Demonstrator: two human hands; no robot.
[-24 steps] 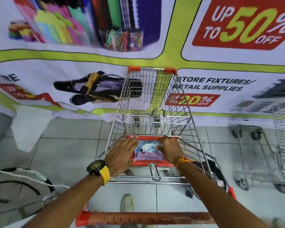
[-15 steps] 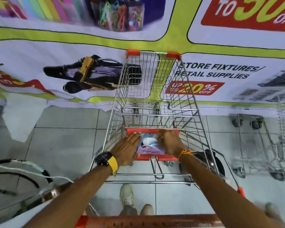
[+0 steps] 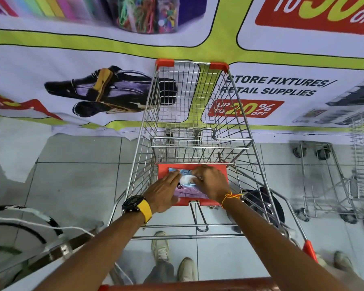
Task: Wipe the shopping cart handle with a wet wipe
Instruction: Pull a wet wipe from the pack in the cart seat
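Note:
The cart's reddish handle (image 3: pixel 198 286) runs along the bottom edge of the view, close to me, with both forearms reaching over it. A blue and purple wet wipe pack (image 3: pixel 188 193) lies on the red seat flap (image 3: pixel 224 173) inside the wire cart (image 3: pixel 189 97). My left hand (image 3: pixel 163 195) presses on the pack's left side and holds it down. My right hand (image 3: pixel 211 181) lies over the pack's right side, its fingers pinched on a white wet wipe (image 3: pixel 186 180) sticking out of the pack's opening.
A printed banner (image 3: pixel 72 59) hangs right beyond the cart's front. A second wire cart (image 3: pixel 334 185) stands to the right. At the left a white cable (image 3: pixel 29 223) and black hoops lie on the tiled floor. My shoes (image 3: pixel 172 257) show under the cart.
My right hand has slid from the pack's edge onto its opening, and a white wipe now shows between the fingers. The left hand has stayed on the pack. The view has tilted down.

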